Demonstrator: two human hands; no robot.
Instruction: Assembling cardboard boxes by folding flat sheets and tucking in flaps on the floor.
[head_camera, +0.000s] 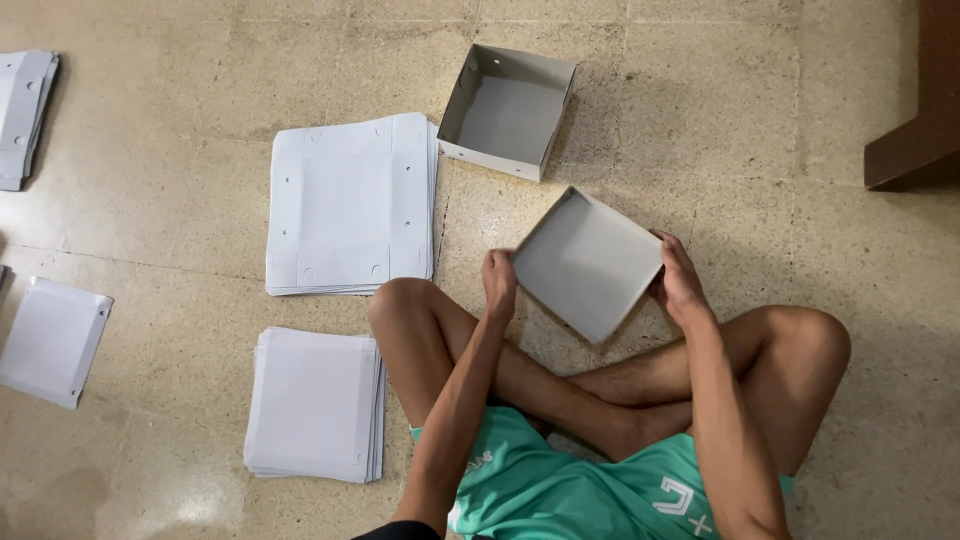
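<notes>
Hands grip one grey box (588, 262) above the crossed legs (600, 385): left hand (498, 283) is clamped on its nine o'clock edge, right hand (678, 283) on its three o'clock corner. It sits tilted between them, equally near both, open side up. Flat stacks (315, 403) lie at nine o'clock, a larger stack (350, 205) at eleven. Farther, at twelve, stands a finished box (507, 110).

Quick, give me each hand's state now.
Left hand: closed on the grey box, left edge.
Right hand: closed on the same box, right edge.
</notes>
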